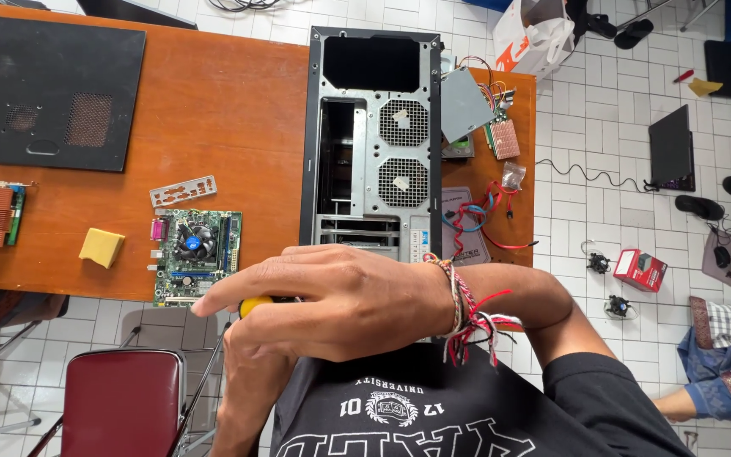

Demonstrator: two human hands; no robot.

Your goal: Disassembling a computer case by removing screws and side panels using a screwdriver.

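One yellow-handled tool [257, 303], likely a screwdriver, sits at the desk's near edge just right of the motherboard [196, 254]; handle looks hard, light, best gripped around its barrel. Left hand [251, 372] closed under it, grip mostly hidden. Right hand [340, 300] curled over it, fingers half bent. Right of the motherboard, open PC case [374, 140] holds only bare fan grilles and drive bays.
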